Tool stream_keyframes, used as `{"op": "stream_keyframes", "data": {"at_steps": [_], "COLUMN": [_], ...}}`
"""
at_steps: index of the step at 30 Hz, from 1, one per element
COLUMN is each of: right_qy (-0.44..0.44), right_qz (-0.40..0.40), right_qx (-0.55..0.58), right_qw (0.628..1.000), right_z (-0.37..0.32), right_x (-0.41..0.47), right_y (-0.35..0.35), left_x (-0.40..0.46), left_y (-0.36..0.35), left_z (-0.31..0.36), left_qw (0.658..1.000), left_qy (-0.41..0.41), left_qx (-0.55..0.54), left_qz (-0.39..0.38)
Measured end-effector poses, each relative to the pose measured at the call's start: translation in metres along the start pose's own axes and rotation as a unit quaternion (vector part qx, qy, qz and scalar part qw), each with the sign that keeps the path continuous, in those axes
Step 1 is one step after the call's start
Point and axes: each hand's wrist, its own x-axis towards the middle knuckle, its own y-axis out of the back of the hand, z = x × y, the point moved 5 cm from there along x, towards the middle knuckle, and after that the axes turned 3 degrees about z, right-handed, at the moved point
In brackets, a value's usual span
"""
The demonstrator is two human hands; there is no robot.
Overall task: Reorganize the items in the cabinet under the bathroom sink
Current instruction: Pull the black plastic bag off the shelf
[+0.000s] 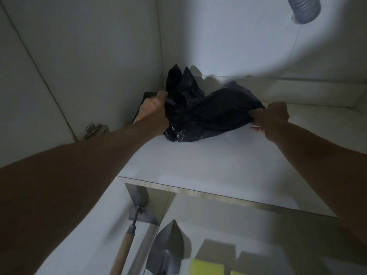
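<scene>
A crumpled black plastic bag lies in the back left corner of the white cabinet shelf. My left hand grips the bag's left side, and my right hand pinches its right end. The bag is stretched between both hands just above the shelf. A flat dark object sits behind my left hand, mostly hidden.
A grey corrugated drain hose hangs at the top right. A metal door hinge is on the left wall. Below the shelf edge lie a wooden-handled hoe, a dark trowel and yellow sponges.
</scene>
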Motion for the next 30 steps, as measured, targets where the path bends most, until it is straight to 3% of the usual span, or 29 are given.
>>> {"op": "stream_keyframes", "data": {"at_steps": [3, 5, 7, 10, 13, 21, 24, 26, 30], "right_qy": [0.036, -0.01, -0.035, -0.023, 0.006, -0.02, -0.036, -0.033, 0.001], "right_qz": [0.005, -0.014, -0.057, -0.142, -0.137, -0.192, -0.199, -0.202, -0.088], "right_qx": [-0.056, -0.002, -0.027, -0.14, -0.176, -0.191, -0.153, -0.154, -0.211], "right_qw": [0.998, 1.0, 0.997, 0.98, 0.975, 0.962, 0.967, 0.967, 0.973], "right_z": [-0.004, -0.003, -0.003, -0.003, -0.005, -0.011, -0.02, -0.028, -0.042], "right_x": [-0.013, -0.023, -0.032, -0.046, -0.054, -0.08, -0.08, -0.074, -0.039], "right_y": [-0.004, -0.011, -0.017, -0.022, -0.011, 0.01, -0.015, -0.042, -0.087], "left_x": [-0.008, -0.016, -0.024, -0.036, -0.045, -0.044, -0.022, -0.01, -0.001], "left_y": [0.006, 0.01, 0.013, 0.005, 0.001, 0.018, 0.017, 0.01, -0.029], "left_z": [0.0, 0.002, 0.005, 0.008, 0.004, 0.022, 0.018, 0.006, -0.031], "left_qw": [0.999, 0.998, 0.999, 0.998, 0.986, 0.988, 0.984, 0.986, 0.98], "left_qy": [0.021, 0.016, 0.0, -0.003, 0.024, -0.026, -0.032, 0.019, 0.107], "left_qx": [-0.021, -0.023, -0.015, 0.043, 0.135, 0.155, 0.165, 0.138, 0.073], "left_qz": [0.034, 0.051, 0.049, -0.041, -0.092, -0.007, -0.05, -0.091, -0.151]}}
